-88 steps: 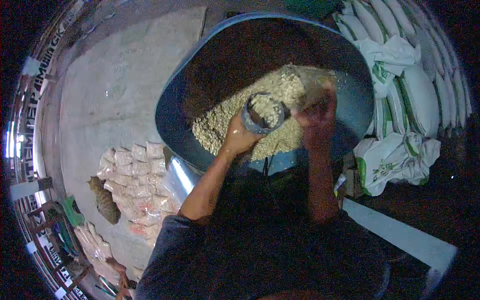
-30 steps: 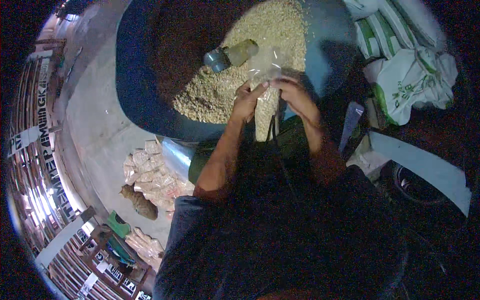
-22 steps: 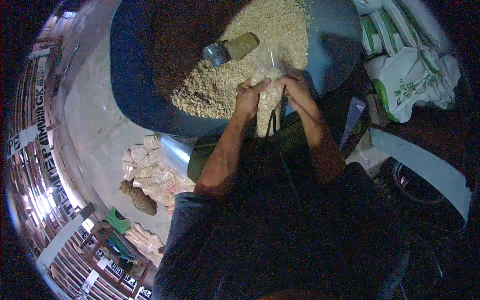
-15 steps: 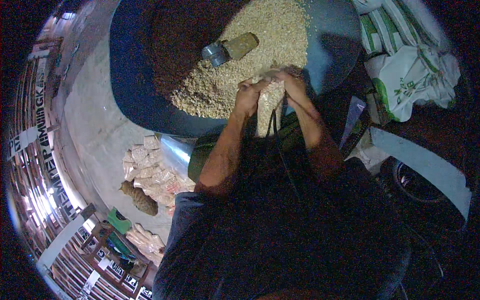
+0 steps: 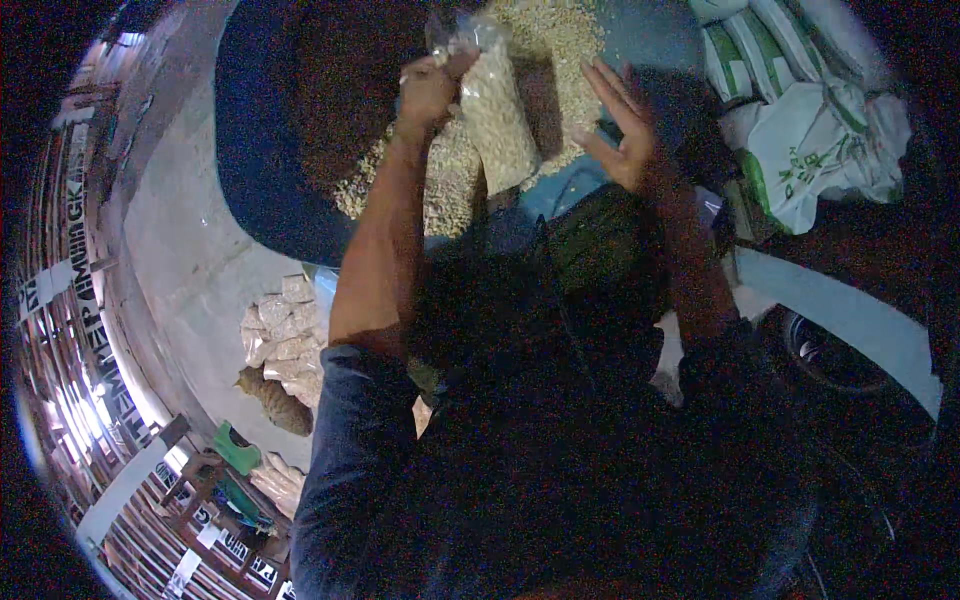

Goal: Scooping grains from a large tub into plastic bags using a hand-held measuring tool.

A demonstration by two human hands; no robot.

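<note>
A clear plastic bag (image 5: 497, 125) filled with pale split beans or grains hangs slightly tilted over a large blue tub (image 5: 248, 165). My left hand (image 5: 430, 95) is closed on the bag's gathered upper end. To the right of the bag, my right hand (image 5: 625, 130) is open, fingers stretched out and thumb apart, touching nothing that I can see. Loose pale grains (image 5: 560, 30) of the same look lie heaped in the tub, partly hidden by the bag and my left forearm. The metal cup seen earlier is out of sight behind my hand and the bag.
Filled clear bags (image 5: 285, 325) are piled on the concrete floor at left, with a tabby cat (image 5: 277, 402) beside them. A green plastic object (image 5: 237, 448) stands lower left. White-and-green sacks (image 5: 820, 150) are at the right, above a dark wheel (image 5: 832, 350).
The bag has been lifted from near my body to over the tub, my left hand moving up and left with it. My right hand has let go of the bag and moved right, fingers opened.
</note>
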